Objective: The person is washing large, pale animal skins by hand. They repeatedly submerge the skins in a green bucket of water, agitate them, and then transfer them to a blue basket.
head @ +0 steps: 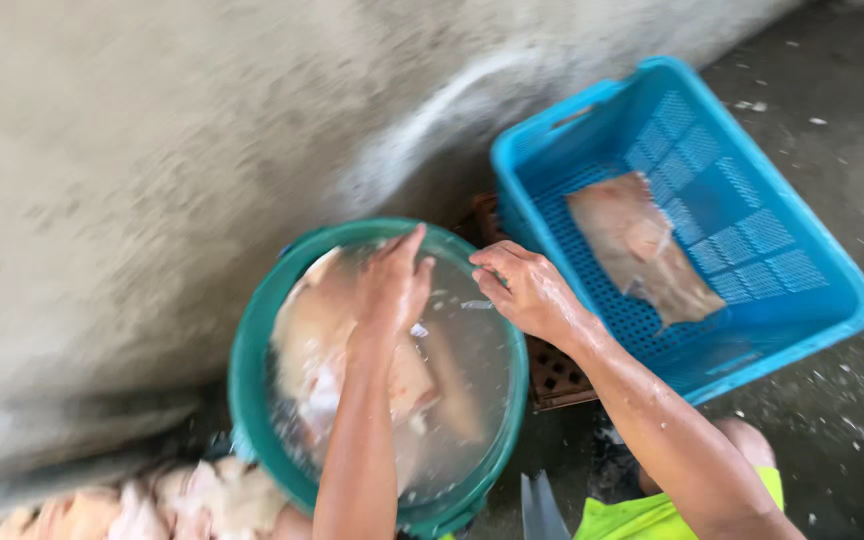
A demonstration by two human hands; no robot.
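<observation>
I see left hand (392, 285) flat, fingers loose, over round green tub (252, 340) of wet pale fish | right hand (527, 290) pinching something small and shiny | holey blue basket (572, 125) far right

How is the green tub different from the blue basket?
The green tub is round with solid walls; the blue basket is rectangular with perforated walls. The tub holds water and several pale pieces; the basket looks dry and holds one pale piece. Both look plastic.
</observation>
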